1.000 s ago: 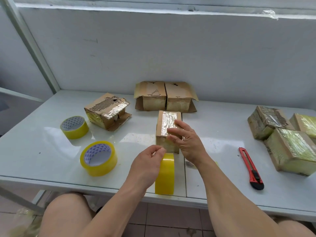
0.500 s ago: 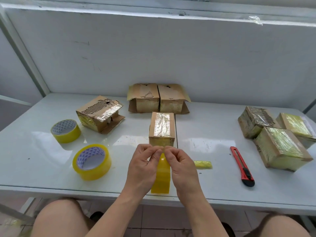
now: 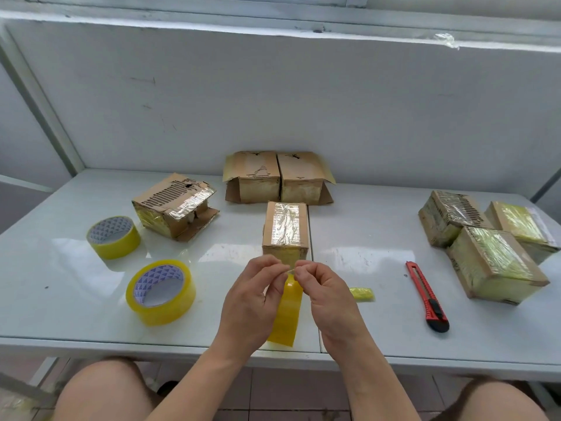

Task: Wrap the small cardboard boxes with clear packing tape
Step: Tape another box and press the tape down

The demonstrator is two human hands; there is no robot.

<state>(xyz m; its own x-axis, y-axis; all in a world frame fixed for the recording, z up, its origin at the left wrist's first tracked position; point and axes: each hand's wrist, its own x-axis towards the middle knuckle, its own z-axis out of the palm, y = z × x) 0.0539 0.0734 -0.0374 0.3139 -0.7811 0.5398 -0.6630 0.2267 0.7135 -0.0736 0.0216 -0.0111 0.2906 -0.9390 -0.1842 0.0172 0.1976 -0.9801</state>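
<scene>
The desk (image 3: 76, 299) carries the half-taped small box (image 3: 285, 230) just beyond the grip; a second ago the right hand (image 3: 326, 296) pressed its top, now it has joined the left hand (image 3: 253, 302); both pinch the tape's free end above the upright tape roll (image 3: 287, 314), likely starting another strip.

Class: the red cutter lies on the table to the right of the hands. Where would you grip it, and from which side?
Grip the cutter from above, across its narrow width, on the red middle of the handle. It lies flat, its black end toward the table's near edge, with bare table on both long sides. The right hand is nearer, though it now pinches tape.
</scene>
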